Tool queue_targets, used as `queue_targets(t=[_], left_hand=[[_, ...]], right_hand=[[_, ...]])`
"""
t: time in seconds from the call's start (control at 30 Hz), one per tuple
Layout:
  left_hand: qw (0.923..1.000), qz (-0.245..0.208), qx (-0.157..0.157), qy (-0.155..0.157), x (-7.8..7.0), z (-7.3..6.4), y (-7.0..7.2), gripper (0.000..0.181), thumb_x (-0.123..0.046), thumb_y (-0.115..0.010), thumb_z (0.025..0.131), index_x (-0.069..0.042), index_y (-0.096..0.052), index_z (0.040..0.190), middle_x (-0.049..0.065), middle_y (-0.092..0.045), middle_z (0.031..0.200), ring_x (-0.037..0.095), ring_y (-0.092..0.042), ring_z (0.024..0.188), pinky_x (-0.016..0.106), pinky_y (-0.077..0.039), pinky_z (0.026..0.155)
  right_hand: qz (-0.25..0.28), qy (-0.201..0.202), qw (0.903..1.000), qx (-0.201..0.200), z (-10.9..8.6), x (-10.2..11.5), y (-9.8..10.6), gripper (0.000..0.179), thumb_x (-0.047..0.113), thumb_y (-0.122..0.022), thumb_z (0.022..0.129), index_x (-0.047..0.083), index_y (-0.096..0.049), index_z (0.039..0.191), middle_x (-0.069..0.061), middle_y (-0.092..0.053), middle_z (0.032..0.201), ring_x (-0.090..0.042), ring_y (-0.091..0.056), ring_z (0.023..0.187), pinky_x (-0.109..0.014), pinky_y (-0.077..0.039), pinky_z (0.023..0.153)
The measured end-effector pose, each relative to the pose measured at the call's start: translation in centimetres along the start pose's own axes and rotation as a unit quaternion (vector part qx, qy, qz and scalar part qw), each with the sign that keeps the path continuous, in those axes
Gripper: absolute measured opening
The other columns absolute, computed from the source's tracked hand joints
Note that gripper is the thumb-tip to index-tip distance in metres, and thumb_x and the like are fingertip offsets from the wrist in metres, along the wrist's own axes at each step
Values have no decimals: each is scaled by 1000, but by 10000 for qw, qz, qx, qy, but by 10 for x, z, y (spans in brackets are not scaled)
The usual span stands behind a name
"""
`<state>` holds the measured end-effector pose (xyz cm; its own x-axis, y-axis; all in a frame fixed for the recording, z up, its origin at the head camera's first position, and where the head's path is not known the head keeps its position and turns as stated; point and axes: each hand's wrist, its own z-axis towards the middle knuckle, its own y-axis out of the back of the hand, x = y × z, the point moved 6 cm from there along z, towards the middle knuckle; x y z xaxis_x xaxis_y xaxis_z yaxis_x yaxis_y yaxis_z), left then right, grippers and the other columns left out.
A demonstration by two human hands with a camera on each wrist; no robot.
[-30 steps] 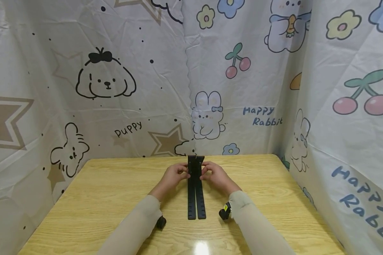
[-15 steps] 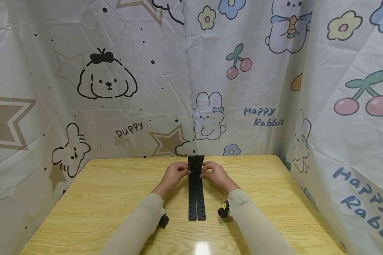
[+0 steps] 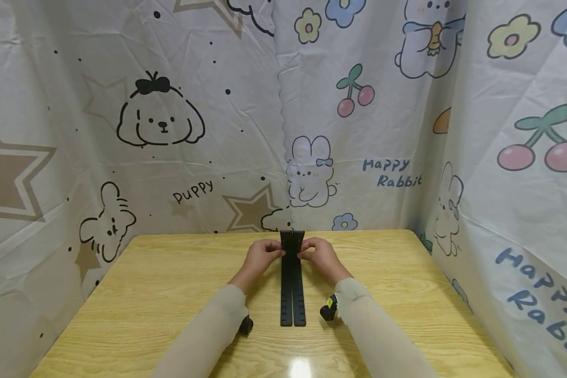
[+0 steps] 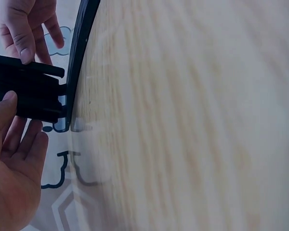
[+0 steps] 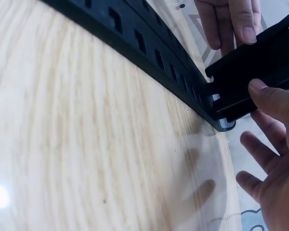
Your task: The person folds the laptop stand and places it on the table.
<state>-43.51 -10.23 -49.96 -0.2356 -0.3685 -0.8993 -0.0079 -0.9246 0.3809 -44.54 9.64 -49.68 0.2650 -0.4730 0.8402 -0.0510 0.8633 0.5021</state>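
Note:
A black folding stand lies along the table, its two slotted legs side by side and pointing toward me. At its far end a dark panel rises from the legs. My left hand pinches the panel's left edge, thumb on the near face and fingers behind. On the opposite edge my right hand grips the same way. In the right wrist view, the right thumb presses the panel while other fingers spread behind it. Small hooked tabs show where panel and legs meet.
The wooden table carries the stand near its middle, with the panel close to the far edge. A patterned cloth curtain hangs behind the table and along its sides. Black wrist cameras sit below both sleeves.
Both hands have moved slightly up the panel's edges. The gap between the two legs has narrowed, and the panel's halves now look closer together. The head view has shifted slightly.

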Motion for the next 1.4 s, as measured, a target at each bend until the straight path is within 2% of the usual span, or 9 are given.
queue_targets(t=[0.2,0.33,0.47,0.63,0.77,0.97,1.1,1.2,1.4], left_hand=[[9998,112,-152,97,1,2,1,11,-18,-80,91,-7,-77,91,4,-76,103,19,-68,99,36,-57,85],[9997,14,-169,175,4,3,1,12,-19,-80,91,-8,-74,93,2,-75,98,16,-68,93,33,-56,81],[9996,-195,-44,208,4,4,0,14,-16,-79,92,-9,-72,101,3,-75,102,18,-68,98,35,-56,85],[9993,-159,328,17,1,6,-3,20,-13,-73,96,-7,-75,115,7,-76,114,23,-68,109,42,-56,96],[9982,-90,589,-119,-2,7,-4,18,-9,-70,97,-2,-77,113,11,-76,115,25,-68,112,44,-55,100],[9969,-180,748,-154,-4,6,-4,17,-6,-70,96,-1,-78,110,12,-75,117,25,-67,114,44,-54,102],[9960,-154,853,-237,-5,5,-2,18,-4,-69,96,4,-76,111,18,-73,119,28,-66,114,47,-53,102],[9946,-115,994,-272,-4,5,-1,21,-3,-69,97,3,-76,115,18,-72,123,29,-66,117,45,-54,102],[9896,-331,1396,-61,3,3,-3,29,-2,-68,96,-4,-73,125,13,-70,130,28,-61,127,41,-53,104]], right_hand=[[232,-209,9991,-290,3,-2,2,12,8,-83,84,9,-71,85,-1,-71,89,-17,-62,89,-35,-51,87],[313,-190,9985,-410,3,-1,4,20,5,-83,85,7,-63,88,-2,-66,89,-16,-60,86,-31,-50,81],[406,-117,9987,-292,2,2,4,16,3,-80,87,6,-65,93,-4,-68,92,-18,-63,91,-34,-52,86],[553,-39,9985,-19,1,5,3,9,5,-77,90,5,-75,99,-5,-75,99,-19,-67,97,-39,-54,92],[555,28,9984,78,1,4,3,12,6,-77,90,7,-78,102,-5,-77,103,-18,-68,101,-38,-54,93],[506,28,9985,211,3,1,2,12,6,-76,91,6,-79,103,-6,-77,103,-18,-67,100,-38,-55,91],[470,33,9982,376,3,0,1,13,5,-74,93,2,-78,105,-12,-76,109,-18,-66,101,-40,-55,92],[547,-12,9969,566,2,-1,1,15,5,-73,94,4,-78,108,-12,-75,114,-20,-68,104,-41,-55,96],[609,-147,9939,909,-4,-5,0,23,2,-69,95,13,-78,114,-5,-71,126,-24,-65,121,-41,-53,104]])
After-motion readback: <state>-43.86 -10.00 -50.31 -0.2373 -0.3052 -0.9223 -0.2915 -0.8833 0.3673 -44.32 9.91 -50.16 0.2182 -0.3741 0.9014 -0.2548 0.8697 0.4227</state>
